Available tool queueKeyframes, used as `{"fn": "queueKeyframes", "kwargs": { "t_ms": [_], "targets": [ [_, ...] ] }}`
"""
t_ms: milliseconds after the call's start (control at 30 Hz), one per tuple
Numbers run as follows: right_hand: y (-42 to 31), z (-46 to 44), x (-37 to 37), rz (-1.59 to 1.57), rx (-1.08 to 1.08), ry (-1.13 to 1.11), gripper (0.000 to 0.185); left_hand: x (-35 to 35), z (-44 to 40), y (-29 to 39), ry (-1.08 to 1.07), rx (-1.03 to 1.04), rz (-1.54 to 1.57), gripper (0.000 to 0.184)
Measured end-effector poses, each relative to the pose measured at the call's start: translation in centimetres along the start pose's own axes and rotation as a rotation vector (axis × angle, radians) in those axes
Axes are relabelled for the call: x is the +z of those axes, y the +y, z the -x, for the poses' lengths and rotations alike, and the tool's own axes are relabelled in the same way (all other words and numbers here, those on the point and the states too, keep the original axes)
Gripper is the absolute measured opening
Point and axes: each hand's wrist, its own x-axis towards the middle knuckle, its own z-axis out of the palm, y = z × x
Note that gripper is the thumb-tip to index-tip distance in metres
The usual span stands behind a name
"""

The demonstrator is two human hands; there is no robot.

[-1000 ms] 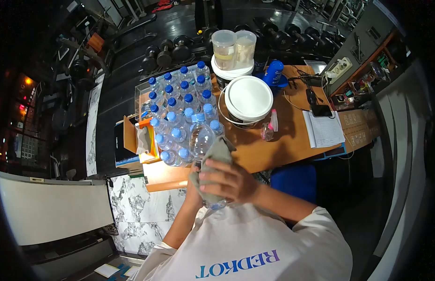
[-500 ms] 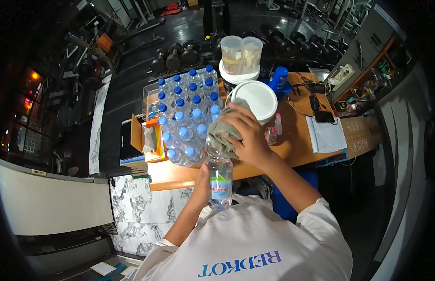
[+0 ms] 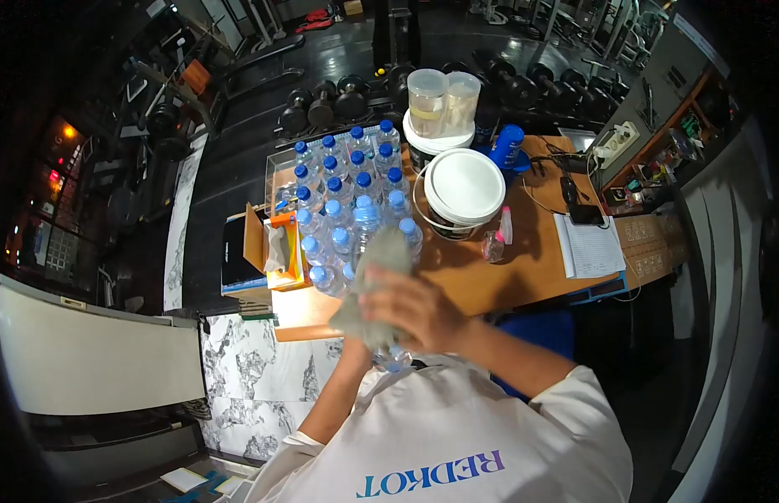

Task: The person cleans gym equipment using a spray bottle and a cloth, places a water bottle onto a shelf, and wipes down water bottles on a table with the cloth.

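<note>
My right hand, a little blurred, is wrapped round a grey-green cloth that lies against a clear plastic bottle. Only the bottle's base shows plainly, just above the white shirt. Behind the cloth, my left hand is mostly covered, with its wrist and lower edge in sight beside the bottle; in the frame before, it held this bottle. Rows of bottles with blue caps stand on the wooden table beyond the cloth, close to it.
A white-lidded bucket stands right of the bottles, with clear tubs on another bucket behind. Further right are a blue bottle, a pink-capped spray bottle, a notebook and cables. An orange box sits left.
My right hand and the cloth have moved down from the bottle's top to its body, covering the label and most of my left hand. The view has shifted slightly.
</note>
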Motion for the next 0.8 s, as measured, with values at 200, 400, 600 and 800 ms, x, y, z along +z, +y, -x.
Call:
{"fn": "queueKeyframes", "kwargs": {
  "t_ms": [200, 400, 600, 800],
  "targets": [
    [-0.6, 4.4, 1.8, -0.238, 0.260, 0.165, 0.038, 1.7, 0.1, 4.0, 0.069, 0.200, -0.411, 0.093],
    [0.5, 0.9, -3.5, -0.300, 0.657, 0.443, 0.028, 4.8, -0.2, 5.8, -0.064, 0.105, -0.370, 0.084],
    [-1.8, -2.1, 0.6, -0.241, 0.356, 0.202, 0.059, 5.1, -0.8, 3.5, 0.056, 0.068, -0.170, 0.080],
    [-2.4, 3.9, 1.2, -0.245, 0.424, -0.021, 0.051, 1.7, -0.4, 4.1, 0.142, 0.044, -0.094, 0.059]
  ]
}}
